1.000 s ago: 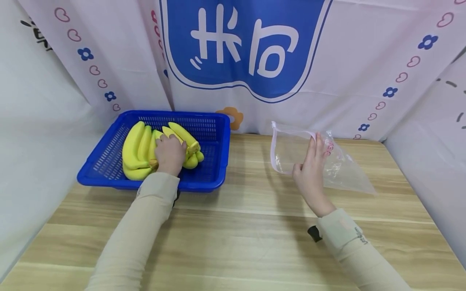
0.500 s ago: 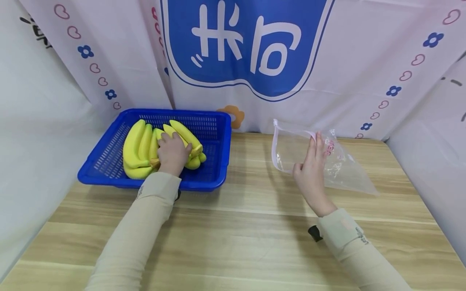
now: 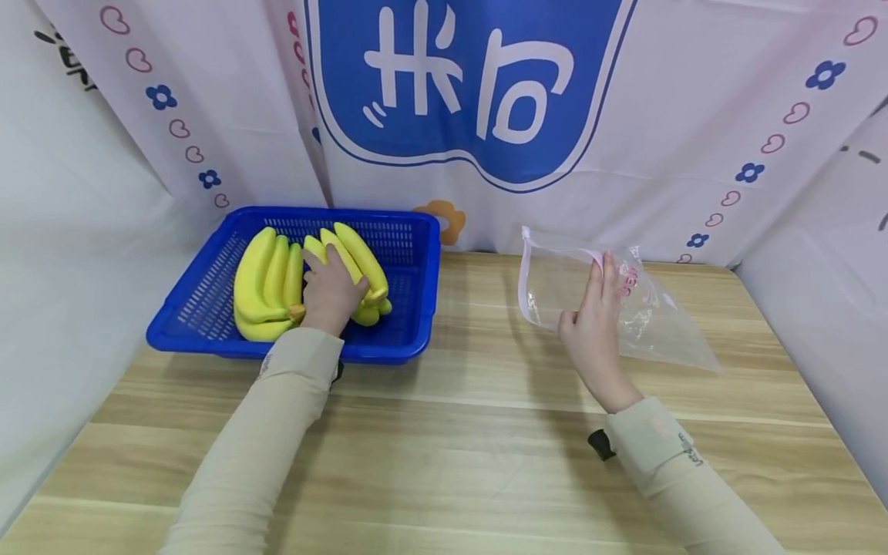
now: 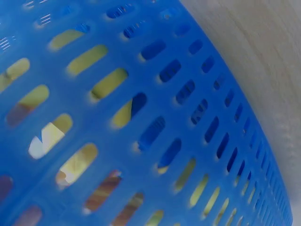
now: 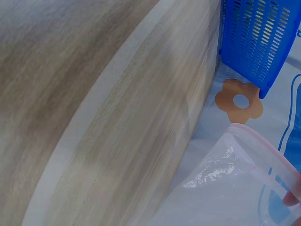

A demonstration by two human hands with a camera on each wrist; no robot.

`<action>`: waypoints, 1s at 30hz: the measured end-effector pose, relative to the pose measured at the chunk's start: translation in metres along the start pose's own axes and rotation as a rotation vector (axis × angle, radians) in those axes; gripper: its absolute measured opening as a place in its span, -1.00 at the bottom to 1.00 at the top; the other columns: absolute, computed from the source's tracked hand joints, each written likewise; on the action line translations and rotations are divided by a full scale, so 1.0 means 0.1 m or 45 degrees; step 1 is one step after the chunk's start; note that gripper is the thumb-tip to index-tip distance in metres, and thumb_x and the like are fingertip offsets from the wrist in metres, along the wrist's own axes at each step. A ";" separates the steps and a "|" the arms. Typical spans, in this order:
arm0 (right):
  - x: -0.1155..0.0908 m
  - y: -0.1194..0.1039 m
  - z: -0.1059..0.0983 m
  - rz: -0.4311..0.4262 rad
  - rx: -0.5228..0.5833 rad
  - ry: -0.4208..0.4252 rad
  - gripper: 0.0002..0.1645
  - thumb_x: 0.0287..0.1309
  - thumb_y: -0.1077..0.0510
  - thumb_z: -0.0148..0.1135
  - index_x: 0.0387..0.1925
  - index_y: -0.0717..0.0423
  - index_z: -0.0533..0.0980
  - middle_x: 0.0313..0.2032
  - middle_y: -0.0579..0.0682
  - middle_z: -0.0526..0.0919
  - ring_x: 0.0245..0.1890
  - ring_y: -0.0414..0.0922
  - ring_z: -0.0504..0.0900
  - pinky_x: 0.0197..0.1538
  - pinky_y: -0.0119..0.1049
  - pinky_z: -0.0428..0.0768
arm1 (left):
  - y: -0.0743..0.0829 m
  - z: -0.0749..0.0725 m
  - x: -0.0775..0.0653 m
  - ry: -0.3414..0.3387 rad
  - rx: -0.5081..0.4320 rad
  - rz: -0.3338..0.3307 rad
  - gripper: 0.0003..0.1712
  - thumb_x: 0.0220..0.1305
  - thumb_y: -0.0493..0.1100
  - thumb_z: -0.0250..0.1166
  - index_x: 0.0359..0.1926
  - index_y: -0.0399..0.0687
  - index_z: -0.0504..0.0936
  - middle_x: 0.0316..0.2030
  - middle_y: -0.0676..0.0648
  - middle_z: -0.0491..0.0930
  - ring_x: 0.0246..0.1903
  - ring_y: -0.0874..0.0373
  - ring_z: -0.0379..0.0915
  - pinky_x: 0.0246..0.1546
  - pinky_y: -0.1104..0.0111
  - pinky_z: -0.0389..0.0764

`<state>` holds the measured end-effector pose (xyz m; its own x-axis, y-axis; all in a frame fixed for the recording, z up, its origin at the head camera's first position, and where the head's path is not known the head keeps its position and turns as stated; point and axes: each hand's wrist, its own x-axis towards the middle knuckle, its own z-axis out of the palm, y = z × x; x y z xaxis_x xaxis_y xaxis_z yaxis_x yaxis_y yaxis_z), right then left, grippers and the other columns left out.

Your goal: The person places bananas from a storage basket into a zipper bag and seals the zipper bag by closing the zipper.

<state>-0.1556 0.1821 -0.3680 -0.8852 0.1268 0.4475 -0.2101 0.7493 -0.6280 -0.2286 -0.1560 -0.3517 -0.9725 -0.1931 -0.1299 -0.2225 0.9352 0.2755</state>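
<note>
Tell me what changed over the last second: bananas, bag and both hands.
The left hand keeps its grip on the bananas in the basket; the right-hand bananas of the bunch have tipped up a little toward the back wall, as the hand starts to lift them. The right hand still holds the bag open and upright in the same spot on the table.

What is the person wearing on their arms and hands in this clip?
Both arms are in long beige sleeves, the left sleeve and the right sleeve each ending at the wrist. The right cuff bears small dark lettering and a faint pink patch. A small black device shows under each wrist. The left hand and right hand are bare: no gloves or rings visible.
</note>
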 end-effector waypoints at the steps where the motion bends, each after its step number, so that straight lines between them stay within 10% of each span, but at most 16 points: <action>1: 0.00 0.00 0.00 0.001 -0.001 0.000 -0.02 -0.12 0.52 -0.06 0.42 0.44 -0.11 0.48 0.29 -0.19 0.50 0.22 -0.19 0.52 0.08 -0.18 | 0.00 0.00 0.00 -0.007 -0.016 0.015 -0.01 0.40 0.12 0.00 0.47 -0.34 -0.35 0.38 -0.61 -0.42 0.25 -0.48 0.13 -0.04 -0.02 0.57; 18: -0.01 0.02 0.00 -0.002 -0.029 -0.013 -0.01 -0.13 0.52 -0.04 0.42 0.43 -0.10 0.48 0.31 -0.17 0.49 0.21 -0.16 0.51 0.08 -0.12 | 0.03 0.00 0.05 0.005 -0.091 0.161 0.14 0.34 0.02 0.14 0.45 -0.22 -0.57 0.42 -0.54 -0.45 0.34 -0.46 -0.05 0.02 -0.13 0.48; 25: -0.01 0.03 0.01 -0.013 -0.066 -0.036 -0.03 -0.11 0.51 -0.03 0.41 0.45 -0.08 0.48 0.31 -0.17 0.49 0.23 -0.15 0.50 0.10 -0.10 | 0.02 -0.01 0.04 -0.026 -0.026 0.095 0.15 0.33 0.06 0.10 0.43 -0.17 -0.63 0.37 -0.62 -0.19 0.11 -0.43 0.31 -0.05 -0.10 0.52; 30: -0.02 0.02 0.02 -0.008 -0.095 -0.046 -0.05 -0.11 0.51 -0.01 0.40 0.47 -0.06 0.48 0.31 -0.16 0.49 0.24 -0.15 0.51 0.09 -0.11 | 0.02 0.01 0.05 -0.037 -0.121 0.175 0.13 0.31 0.01 0.14 0.46 -0.11 -0.57 0.43 -0.49 -0.27 0.28 -0.45 0.08 0.07 -0.18 0.42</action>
<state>-0.1551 0.1824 -0.3711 -0.8987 0.0994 0.4271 -0.1855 0.7964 -0.5757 -0.2340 -0.1548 -0.3530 -0.9921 -0.0557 -0.1120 -0.0946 0.9198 0.3809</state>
